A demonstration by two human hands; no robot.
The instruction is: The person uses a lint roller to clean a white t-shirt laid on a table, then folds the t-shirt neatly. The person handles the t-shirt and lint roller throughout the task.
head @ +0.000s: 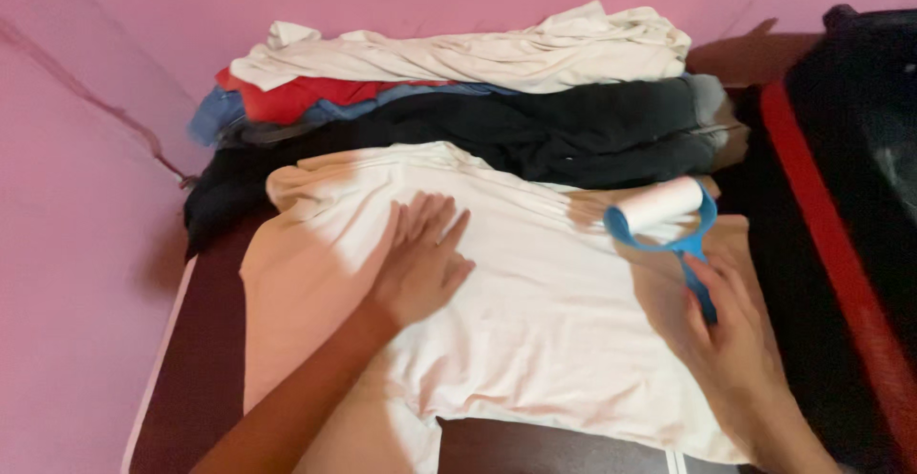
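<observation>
A white t-shirt (535, 331) lies spread flat on a dark table (205, 369). My left hand (420, 262) rests palm down on the shirt's upper middle, fingers apart, pressing the cloth. My right hand (735, 335) grips the blue handle of a lint roller (664, 211). Its white roll sits on the shirt's upper right part, near the collar side.
A pile of folded clothes (478, 92) in white, red, blue and black lies behind the shirt. A black bag with a red stripe (841, 235) stands at the right. Pink walls (76, 197) close in on the left and back.
</observation>
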